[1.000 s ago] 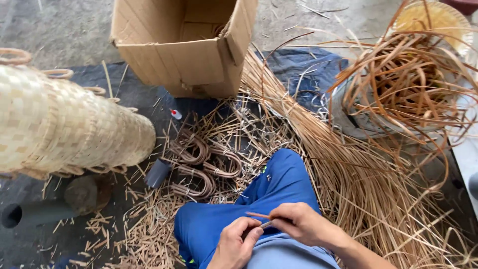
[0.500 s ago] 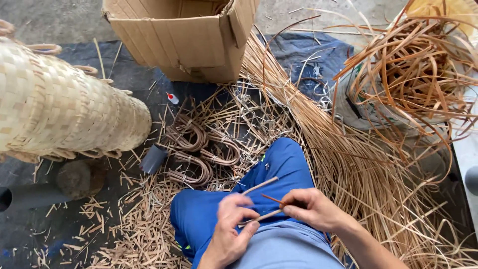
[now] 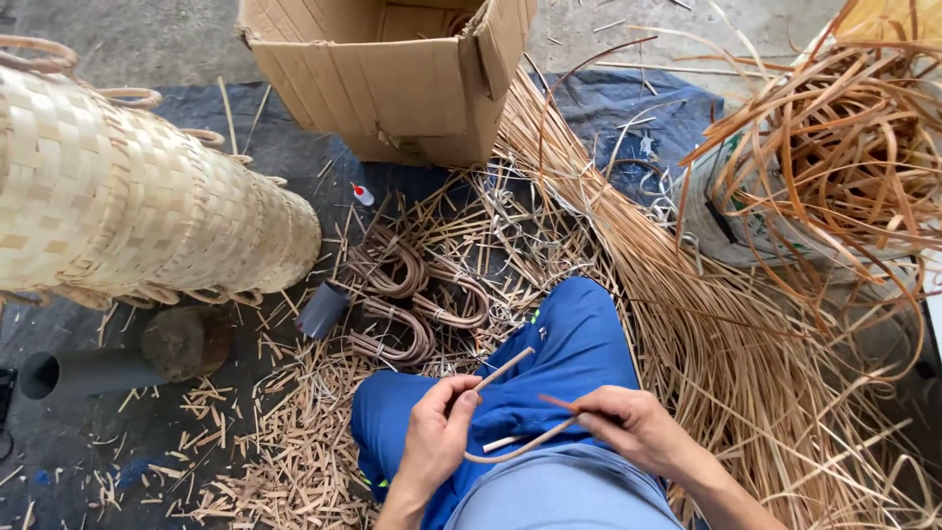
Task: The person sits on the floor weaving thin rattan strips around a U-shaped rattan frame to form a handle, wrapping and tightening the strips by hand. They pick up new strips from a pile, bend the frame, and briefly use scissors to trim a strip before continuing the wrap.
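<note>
My left hand [image 3: 439,432] and my right hand [image 3: 630,424] are low in the view, over my lap in blue trousers [image 3: 559,363]. Both grip one thin rattan strip [image 3: 510,450] that bends in a curve between them. Its free end sticks up past my left fingers toward my knee. A short thinner sliver pokes out by my right thumb.
A stack of woven baskets [image 3: 128,196] lies at the left. An open cardboard box [image 3: 392,79] stands at the back. Bent rattan loops [image 3: 412,294] and cut scraps cover the dark mat. Long rattan strips [image 3: 706,324] fan at the right beside a sack of coiled strips [image 3: 834,147]. A grey pipe [image 3: 69,373] lies at the lower left.
The strip was short and straight between my fingertips; it now curves in a bow between my hands. The view has shifted slightly down and left.
</note>
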